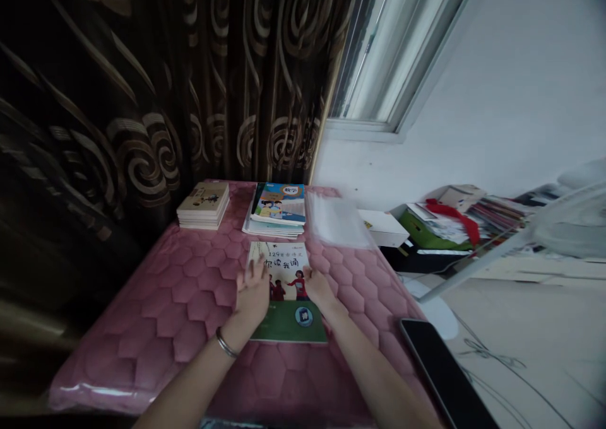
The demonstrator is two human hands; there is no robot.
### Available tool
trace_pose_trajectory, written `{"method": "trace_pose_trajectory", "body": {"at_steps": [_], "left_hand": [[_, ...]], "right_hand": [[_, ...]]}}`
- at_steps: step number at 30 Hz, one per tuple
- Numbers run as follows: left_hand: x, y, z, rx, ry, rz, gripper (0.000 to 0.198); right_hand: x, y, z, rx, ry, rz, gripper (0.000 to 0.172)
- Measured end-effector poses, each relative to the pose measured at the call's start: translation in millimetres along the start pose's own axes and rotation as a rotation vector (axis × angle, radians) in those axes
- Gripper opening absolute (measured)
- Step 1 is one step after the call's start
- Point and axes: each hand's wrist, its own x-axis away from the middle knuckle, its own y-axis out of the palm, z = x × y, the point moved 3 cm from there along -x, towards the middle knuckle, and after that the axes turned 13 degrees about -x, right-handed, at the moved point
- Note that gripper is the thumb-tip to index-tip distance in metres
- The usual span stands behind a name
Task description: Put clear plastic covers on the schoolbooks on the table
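Note:
A paperback book (288, 323) with a white and green cover and drawn figures lies flat on the pink padded cover in front of me. My left hand (254, 293) rests at its left edge, fingers spread over the white part, with a metal bangle at the wrist. At the opposite edge, my right hand (318, 287) touches the book with its fingertips; the fingers look extended, though some are hidden. Behind the book is a stack of textbooks (279, 205) with a blue one on top. A stack of tan books (203, 205) stands to the left.
Clear plastic sheets (338, 221) lie right of the textbooks. A dark-screened phone or tablet (442, 372) is at the right edge of the pink-covered table (156, 328). Beyond are a white box (386, 228), a white fan (563, 221) and loose cables. A patterned curtain (227, 76) hangs behind.

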Motion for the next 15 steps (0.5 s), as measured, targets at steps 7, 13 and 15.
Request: {"method": "trace_pose_trajectory", "body": {"at_steps": [7,13,15], "left_hand": [[-0.9,17.1,15.3,0.104,0.163,-0.070,0.054],[3.2,22.7,-27.2,0.064,-0.070,-0.066,0.052],[6.6,19.8,-34.7,0.056,-0.126,-0.036,0.048]], "right_hand": [[3.7,-0.6,0.3,0.058,-0.012,-0.001,0.040],[6.1,1.7,-2.2,0.053,-0.045,0.033,0.043],[5.5,-0.7,-2.1,0.023,-0.069,0.049,0.045]]}}
